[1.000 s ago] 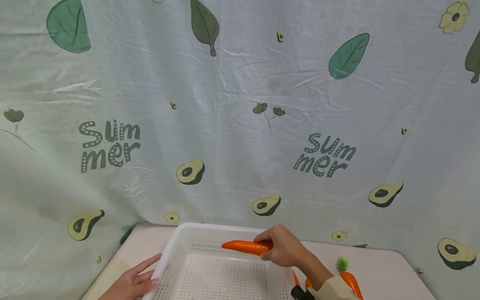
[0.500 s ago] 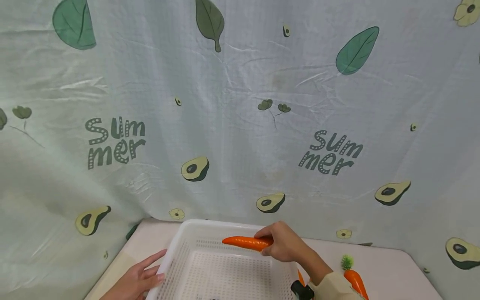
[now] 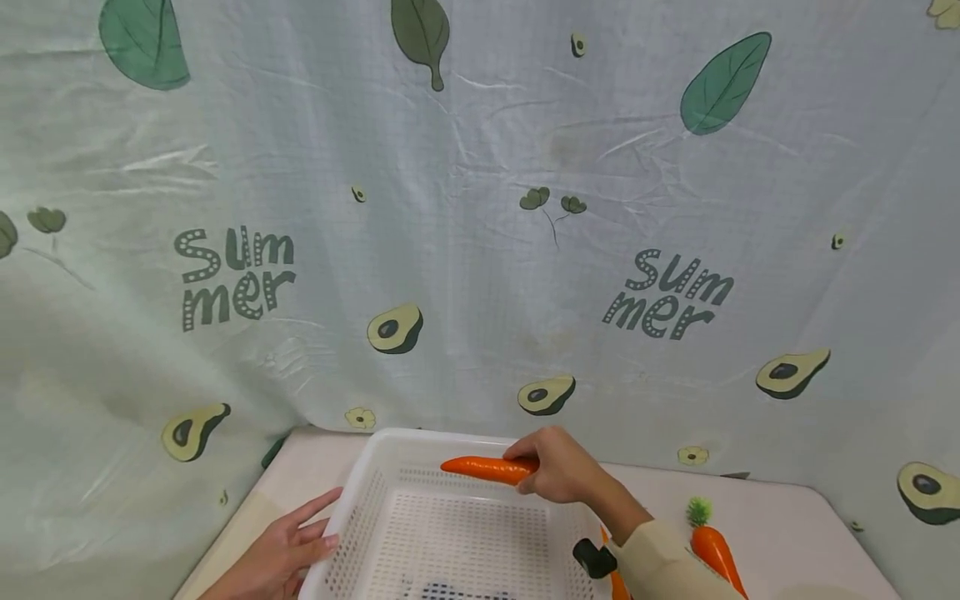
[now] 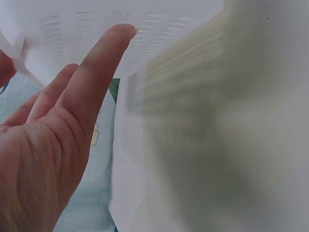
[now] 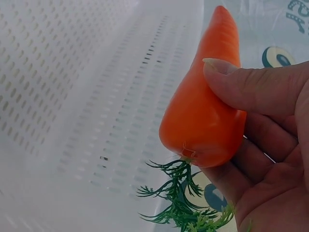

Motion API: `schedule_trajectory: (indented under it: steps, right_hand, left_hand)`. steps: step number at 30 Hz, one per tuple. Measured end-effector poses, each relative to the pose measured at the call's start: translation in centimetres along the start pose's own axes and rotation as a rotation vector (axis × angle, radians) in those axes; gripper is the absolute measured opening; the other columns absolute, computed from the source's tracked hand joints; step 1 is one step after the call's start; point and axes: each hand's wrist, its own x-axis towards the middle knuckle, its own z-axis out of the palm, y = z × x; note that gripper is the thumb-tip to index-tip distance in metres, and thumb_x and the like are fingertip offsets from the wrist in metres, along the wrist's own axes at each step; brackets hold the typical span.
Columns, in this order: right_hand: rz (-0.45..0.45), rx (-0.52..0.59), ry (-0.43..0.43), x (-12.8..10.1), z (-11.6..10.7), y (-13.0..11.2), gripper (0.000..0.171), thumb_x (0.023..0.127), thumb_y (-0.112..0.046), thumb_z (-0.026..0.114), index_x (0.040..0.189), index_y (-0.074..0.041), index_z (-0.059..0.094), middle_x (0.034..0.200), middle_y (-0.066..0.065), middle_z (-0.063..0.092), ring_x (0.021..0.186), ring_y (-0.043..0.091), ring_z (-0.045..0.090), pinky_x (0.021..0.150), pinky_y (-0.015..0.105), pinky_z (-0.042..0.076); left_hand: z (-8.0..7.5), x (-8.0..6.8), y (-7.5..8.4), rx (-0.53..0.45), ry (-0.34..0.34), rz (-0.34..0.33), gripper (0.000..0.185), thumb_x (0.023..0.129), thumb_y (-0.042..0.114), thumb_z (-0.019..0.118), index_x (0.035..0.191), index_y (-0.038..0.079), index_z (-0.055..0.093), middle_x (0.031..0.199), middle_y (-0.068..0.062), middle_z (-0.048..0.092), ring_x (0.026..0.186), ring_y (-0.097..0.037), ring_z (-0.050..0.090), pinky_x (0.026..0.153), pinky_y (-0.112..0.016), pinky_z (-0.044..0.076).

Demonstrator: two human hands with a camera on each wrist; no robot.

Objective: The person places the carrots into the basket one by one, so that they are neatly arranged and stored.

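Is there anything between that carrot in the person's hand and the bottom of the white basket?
Nothing visible. The right hand holds the carrot above the white basket, whose perforated floor below it shows bare. Something dark lies at the basket's near edge, away from the carrot. The left hand rests against the outer left wall.

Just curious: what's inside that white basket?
The white basket shows bare perforated floor, with something dark at its near edge, cut off by the frame. The carrot in the right hand is held above it, not inside.
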Motion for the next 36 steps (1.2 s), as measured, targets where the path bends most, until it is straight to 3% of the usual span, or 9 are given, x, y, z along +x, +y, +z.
schedule_trajectory:
  steps: [8,21,28,36]
  right_hand:
    - [0.021,-0.001,0.016,0.7,0.6,-0.1,0.031,0.076,-0.007,0.082,0.107,-0.011,0.077,0.094,-0.003,0.075,0.077,0.007,0.061,0.077,0.027,0.057]
    - [0.047,0.025,-0.022,1.7,1.6,-0.3,0.029,0.076,-0.007,0.082,0.104,-0.012,0.078,0.092,-0.005,0.075,0.076,0.007,0.061,0.078,0.028,0.057]
    - [0.067,0.036,-0.024,2.0,2.0,-0.5,0.030,0.075,-0.006,0.083,0.104,-0.012,0.078,0.092,-0.005,0.075,0.076,0.007,0.061,0.076,0.027,0.058]
    - [0.060,0.022,0.002,2.2,2.1,-0.4,0.029,0.074,-0.006,0.083,0.102,-0.012,0.078,0.090,-0.005,0.074,0.075,0.008,0.061,0.075,0.026,0.057]
  left_hand:
    - [0.2,0.2,0.1,0.000,0.013,0.012,0.086,0.098,0.022,0.061,0.159,0.013,0.001,0.153,-0.019,0.043,0.116,-0.030,0.065,0.094,-0.058,0.053]
    - [0.3,0.1,-0.1,0.010,0.058,-0.010,0.087,0.096,0.023,0.064,0.159,0.015,0.006,0.153,-0.022,0.042,0.112,-0.032,0.066,0.090,-0.060,0.054]
    - [-0.1,-0.1,-0.3,-0.019,-0.003,-0.009,0.087,0.098,0.025,0.060,0.159,0.010,-0.001,0.150,-0.018,0.048,0.115,-0.031,0.065,0.094,-0.061,0.053]
    - [0.2,0.2,-0.1,0.001,0.045,-0.012,0.087,0.097,0.023,0.063,0.159,0.014,0.004,0.152,-0.023,0.043,0.112,-0.033,0.066,0.090,-0.062,0.054]
